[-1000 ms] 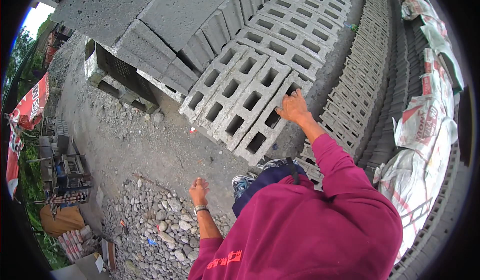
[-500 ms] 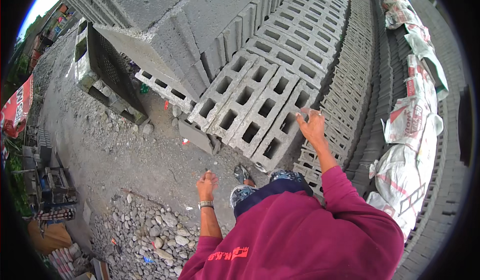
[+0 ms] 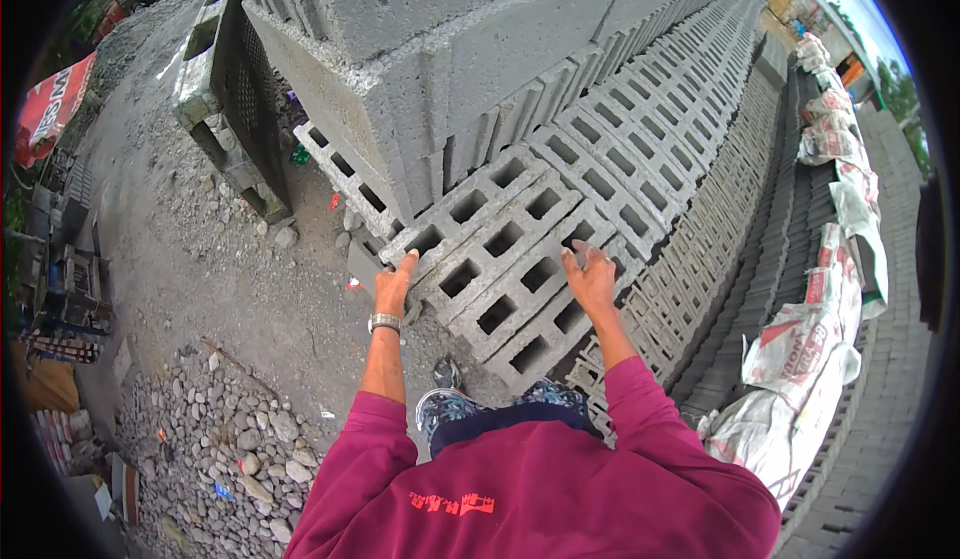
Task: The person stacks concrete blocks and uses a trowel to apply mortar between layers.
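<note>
Hollow grey concrete blocks stand side by side at the end of a long row, their rectangular holes facing up. At the left end of the farthest block (image 3: pixel 485 187), my left hand (image 3: pixel 393 285) closes on the corner, thumb by the end hole and other fingers partly hidden outside. My right hand (image 3: pixel 591 277) is over the right part of the nearer blocks, fingers bent and apart with nothing between them. The nearest block (image 3: pixel 545 342) lies just in front of my legs.
A tall grey block stack (image 3: pixel 400 89) rises beyond. A mould-like hollow slab (image 3: pixel 235 109) stands at left. Narrower blocks (image 3: pixel 690 229) run along the right, with white sacks (image 3: pixel 795 359) beyond them. Stones (image 3: pixel 230 439) cover the ground at lower left.
My left hand has moved up from over the ground to the farthest block's left end. My right hand has shifted slightly left and down over the blocks. The view has turned.
</note>
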Motion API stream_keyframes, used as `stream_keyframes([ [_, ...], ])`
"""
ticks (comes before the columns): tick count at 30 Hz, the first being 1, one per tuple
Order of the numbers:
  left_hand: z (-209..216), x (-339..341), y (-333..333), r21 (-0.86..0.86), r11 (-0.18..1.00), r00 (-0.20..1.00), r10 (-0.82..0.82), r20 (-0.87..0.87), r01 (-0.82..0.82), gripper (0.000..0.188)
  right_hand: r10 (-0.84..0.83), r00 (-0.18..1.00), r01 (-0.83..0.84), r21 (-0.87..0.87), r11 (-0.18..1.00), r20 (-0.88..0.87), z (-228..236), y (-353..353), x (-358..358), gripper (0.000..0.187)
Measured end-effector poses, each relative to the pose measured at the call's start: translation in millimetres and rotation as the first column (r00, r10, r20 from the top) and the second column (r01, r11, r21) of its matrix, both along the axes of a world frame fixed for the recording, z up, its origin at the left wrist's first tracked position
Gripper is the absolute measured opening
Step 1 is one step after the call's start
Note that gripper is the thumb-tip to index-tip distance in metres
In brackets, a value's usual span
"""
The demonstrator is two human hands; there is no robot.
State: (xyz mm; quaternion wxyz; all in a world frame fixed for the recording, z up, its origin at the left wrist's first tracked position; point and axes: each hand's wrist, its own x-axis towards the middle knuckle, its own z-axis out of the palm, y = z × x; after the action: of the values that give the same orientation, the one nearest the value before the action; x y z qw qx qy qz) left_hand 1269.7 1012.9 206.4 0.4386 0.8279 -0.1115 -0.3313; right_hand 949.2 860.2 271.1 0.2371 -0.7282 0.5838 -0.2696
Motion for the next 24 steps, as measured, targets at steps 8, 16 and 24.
stream_keyframes([
  [8, -28.8, -4.9, -44.0, 0.052, 0.975, 0.977, 0.214, -0.006, -0.214, 0.059, 0.346, 0.834, -0.520, -0.402, 0.753, -0.430, -32.2, -97.5, 130.8, 0.060],
  [16, -15.2, -13.3, -41.6, -0.010, 0.978, 0.978, 0.207, 0.021, -0.207, 0.047, 0.498, 0.708, -0.554, 0.044, 0.832, -0.501, -45.3, -131.9, 178.7, 0.059],
  [24, -18.3, -20.4, -40.4, 0.035, 0.970, 0.970, 0.239, 0.044, -0.241, 0.048, 0.555, 0.689, -0.625, 0.005, 0.780, -0.466, -71.5, -140.0, 180.0, 0.045],
])
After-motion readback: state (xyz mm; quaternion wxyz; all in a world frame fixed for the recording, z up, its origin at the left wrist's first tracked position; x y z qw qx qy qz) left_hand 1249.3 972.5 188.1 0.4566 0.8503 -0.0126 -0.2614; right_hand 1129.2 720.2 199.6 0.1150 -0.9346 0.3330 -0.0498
